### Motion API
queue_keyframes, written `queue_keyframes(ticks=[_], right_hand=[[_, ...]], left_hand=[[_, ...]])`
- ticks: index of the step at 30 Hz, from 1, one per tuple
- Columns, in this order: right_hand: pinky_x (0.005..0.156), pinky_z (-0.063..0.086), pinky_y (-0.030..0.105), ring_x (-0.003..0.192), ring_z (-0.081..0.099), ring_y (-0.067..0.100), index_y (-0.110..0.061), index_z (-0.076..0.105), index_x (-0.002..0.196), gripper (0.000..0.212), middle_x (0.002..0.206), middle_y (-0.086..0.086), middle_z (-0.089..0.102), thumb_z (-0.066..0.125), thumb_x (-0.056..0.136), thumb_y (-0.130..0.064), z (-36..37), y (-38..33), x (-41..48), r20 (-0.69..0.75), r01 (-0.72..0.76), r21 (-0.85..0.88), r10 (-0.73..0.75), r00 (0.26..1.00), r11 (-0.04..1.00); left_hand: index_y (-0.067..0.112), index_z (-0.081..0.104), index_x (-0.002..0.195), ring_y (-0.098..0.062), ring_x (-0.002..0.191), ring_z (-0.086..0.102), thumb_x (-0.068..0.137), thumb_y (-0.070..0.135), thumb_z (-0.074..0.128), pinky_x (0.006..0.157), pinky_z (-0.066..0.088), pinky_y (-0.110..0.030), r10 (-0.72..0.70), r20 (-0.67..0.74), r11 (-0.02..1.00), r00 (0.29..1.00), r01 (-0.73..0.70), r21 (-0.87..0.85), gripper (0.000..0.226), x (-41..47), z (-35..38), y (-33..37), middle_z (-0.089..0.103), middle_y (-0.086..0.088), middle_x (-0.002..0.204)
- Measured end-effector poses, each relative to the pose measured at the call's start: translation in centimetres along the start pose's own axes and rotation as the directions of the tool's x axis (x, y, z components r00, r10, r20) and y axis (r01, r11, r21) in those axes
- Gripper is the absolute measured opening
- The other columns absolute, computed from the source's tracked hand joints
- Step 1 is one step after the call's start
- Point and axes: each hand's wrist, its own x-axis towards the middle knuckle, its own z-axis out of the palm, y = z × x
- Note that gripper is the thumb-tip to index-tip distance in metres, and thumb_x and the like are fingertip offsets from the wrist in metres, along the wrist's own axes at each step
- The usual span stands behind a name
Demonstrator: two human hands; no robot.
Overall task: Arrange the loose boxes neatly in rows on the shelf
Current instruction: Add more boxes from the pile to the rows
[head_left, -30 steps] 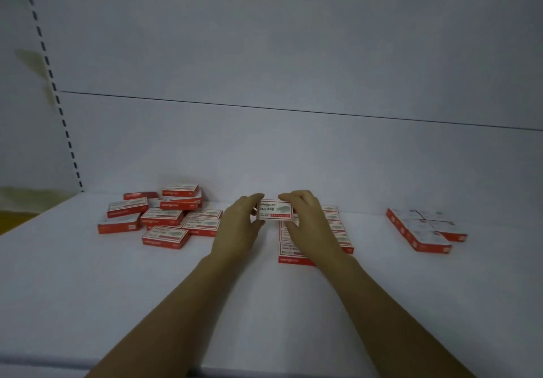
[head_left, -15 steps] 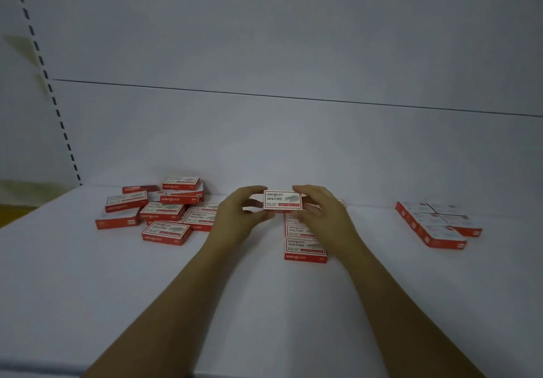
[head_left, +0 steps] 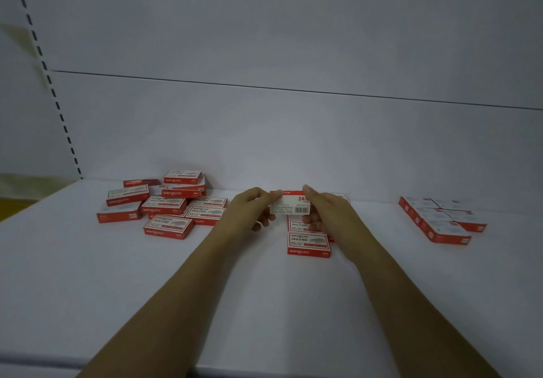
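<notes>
I see both hands raised over the middle of the white shelf [head_left: 264,304]. The left hand [head_left: 249,213] pinches the left end of a red-and-white staple box [head_left: 289,205], thumb on the top edge and fingers curled underneath. The right hand [head_left: 326,216] grips the right end the same way. The box is held clear of the shelf and tipped up, so its barcode face points at my camera. I can read "24/" on it before the right thumb cuts the print off.

Just below and behind the held box, a row of boxes [head_left: 308,242] lies flat, running from front to back towards the back panel [head_left: 293,130]. The nearest one shows "wengu" on its front edge. The right hand hides part of this row, so I cannot count it.

To the left, near the back panel, sits the loose pile [head_left: 167,204]. Its boxes lie at mixed angles, several overlapping or stacked on one another. Well apart on the far right, a neat block of boxes [head_left: 440,219] lies flat, edge to edge. A slotted upright [head_left: 44,69] runs up the left side of my view.
</notes>
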Motion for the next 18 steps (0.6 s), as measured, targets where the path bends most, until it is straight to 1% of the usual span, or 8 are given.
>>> queue_keyframes(ticks=[2, 4, 7, 9, 10, 12, 15, 18], right_hand=[[0.071, 0.057, 0.029, 0.071, 0.068, 0.016, -0.014, 0.066, 0.096, 0.044, 0.082, 0.006, 0.072, 0.052, 0.086, -0.054, 0.0, 0.0, 0.0, 0.002, -0.003, 0.052, 0.003, 1.000, 0.999], [0.075, 0.057, 0.029, 0.075, 0.068, 0.016, -0.012, 0.066, 0.097, 0.043, 0.085, 0.006, 0.071, 0.055, 0.085, -0.051, -0.2, -0.2, -0.3, -0.027, 0.014, 0.080, -0.012, 1.000, 0.997], [0.083, 0.056, 0.031, 0.086, 0.067, 0.014, -0.015, 0.063, 0.111, 0.037, 0.097, 0.000, 0.069, 0.063, 0.084, -0.040, -0.7, -0.8, -1.0, -0.087, 0.126, 0.133, -0.115, 0.990, 0.983], [0.081, 0.056, 0.030, 0.093, 0.066, 0.010, -0.022, 0.059, 0.117, 0.039, 0.108, -0.006, 0.066, 0.068, 0.081, -0.033, -0.6, -1.3, -1.5, -0.074, 0.228, 0.130, -0.220, 0.973, 0.965], [0.077, 0.056, 0.026, 0.094, 0.064, 0.006, -0.026, 0.059, 0.116, 0.038, 0.111, -0.008, 0.064, 0.070, 0.080, -0.029, -0.4, -1.6, -1.9, -0.051, 0.280, 0.109, -0.276, 0.960, 0.954], [0.073, 0.054, 0.016, 0.095, 0.061, 0.000, -0.032, 0.059, 0.113, 0.039, 0.111, -0.010, 0.061, 0.072, 0.078, -0.023, 0.5, -1.8, -2.5, 0.012, 0.380, 0.019, -0.381, 0.925, 0.925], [0.085, 0.048, 0.017, 0.099, 0.056, 0.002, -0.028, 0.060, 0.115, 0.043, 0.113, -0.012, 0.056, 0.074, 0.076, -0.018, 1.8, -1.6, -2.9, 0.073, 0.508, -0.179, -0.503, 0.861, 0.843], [0.089, 0.047, 0.020, 0.103, 0.054, 0.004, -0.027, 0.059, 0.116, 0.043, 0.114, -0.011, 0.053, 0.074, 0.076, -0.018, 2.4, -1.6, -2.8, 0.088, 0.558, -0.236, -0.554, 0.828, 0.796]], left_hand=[[0.008, 0.062, 0.091, -0.014, 0.061, 0.056, 0.088, 0.038, 0.058, 0.058, 0.044, -0.025, -0.031, 0.032, 0.998, 0.999, 0.033, -0.045, 0.030, 0.1, 0.0, 0.2, 0.067, -0.008, 0.076], [0.007, 0.062, 0.094, -0.015, 0.065, 0.060, 0.087, 0.031, 0.061, 0.060, 0.047, -0.024, -0.054, 0.084, 0.993, 0.995, 0.062, -0.099, 0.026, 0.1, 0.1, 0.2, 0.069, -0.010, 0.081], [0.013, 0.062, 0.105, -0.014, 0.079, 0.069, 0.084, 0.019, 0.066, 0.065, 0.052, -0.019, 0.000, 0.173, 0.996, 0.985, 0.016, -0.093, 0.022, 0.0, 0.4, 0.2, 0.073, -0.005, 0.091], [0.015, 0.061, 0.112, -0.013, 0.088, 0.070, 0.082, 0.009, 0.067, 0.069, 0.053, -0.016, 0.056, 0.220, 0.995, 0.974, -0.036, -0.094, 0.031, -0.3, 0.6, 0.2, 0.073, -0.003, 0.098], [0.013, 0.061, 0.113, -0.014, 0.091, 0.070, 0.081, 0.005, 0.067, 0.071, 0.053, -0.015, 0.086, 0.225, 0.994, 0.971, -0.071, -0.077, 0.033, -0.4, 0.7, 0.1, 0.073, -0.004, 0.100], [0.008, 0.061, 0.115, -0.011, 0.088, 0.070, 0.080, 0.000, 0.066, 0.069, 0.051, -0.011, 0.140, 0.195, 0.990, 0.971, -0.144, 0.007, 0.036, -0.6, 0.9, 0.2, 0.072, -0.006, 0.101], [0.004, 0.059, 0.117, -0.001, 0.081, 0.068, 0.078, -0.008, 0.064, 0.067, 0.048, -0.008, 0.205, 0.169, 0.972, 0.964, -0.221, 0.079, 0.041, -0.8, 1.0, 0.2, 0.070, -0.007, 0.103], [-0.001, 0.056, 0.120, -0.002, 0.083, 0.065, 0.077, -0.015, 0.061, 0.071, 0.050, -0.010, 0.241, 0.148, 0.963, 0.959, -0.255, 0.085, 0.046, -0.8, 0.9, 0.3, 0.066, -0.010, 0.106]])
